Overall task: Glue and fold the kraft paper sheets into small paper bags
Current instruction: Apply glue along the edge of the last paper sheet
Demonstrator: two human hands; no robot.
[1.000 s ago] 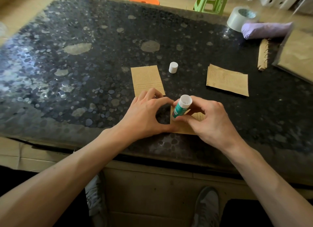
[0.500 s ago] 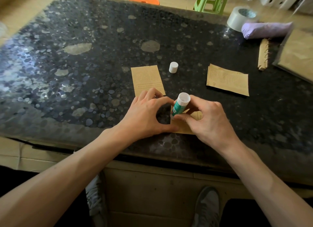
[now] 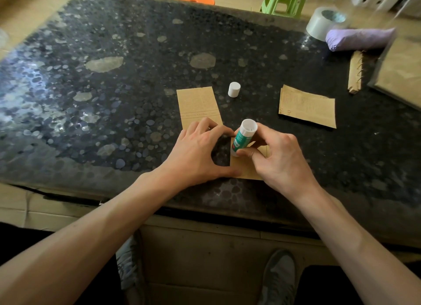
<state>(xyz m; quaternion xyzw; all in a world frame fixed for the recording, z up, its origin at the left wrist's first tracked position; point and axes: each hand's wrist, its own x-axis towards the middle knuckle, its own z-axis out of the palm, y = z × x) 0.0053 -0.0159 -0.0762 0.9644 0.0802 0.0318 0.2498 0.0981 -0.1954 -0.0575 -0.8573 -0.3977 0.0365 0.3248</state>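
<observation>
- At the table's [image 3: 114, 99] near edge, head view, our left hand [image 3: 196, 154] presses the kraft sheet [image 3: 250, 172] flat, grasping nothing; our right hand [image 3: 280, 161] grips the glue stick [image 3: 243, 136], lower end on the sheet;
- we judge the paper light and floppy; best pinned near its edges.

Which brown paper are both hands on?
The kraft piece nearest the person, touched by left hand and right hand, which grips the glue stick. Centre piece and right piece lie farther back.
</observation>
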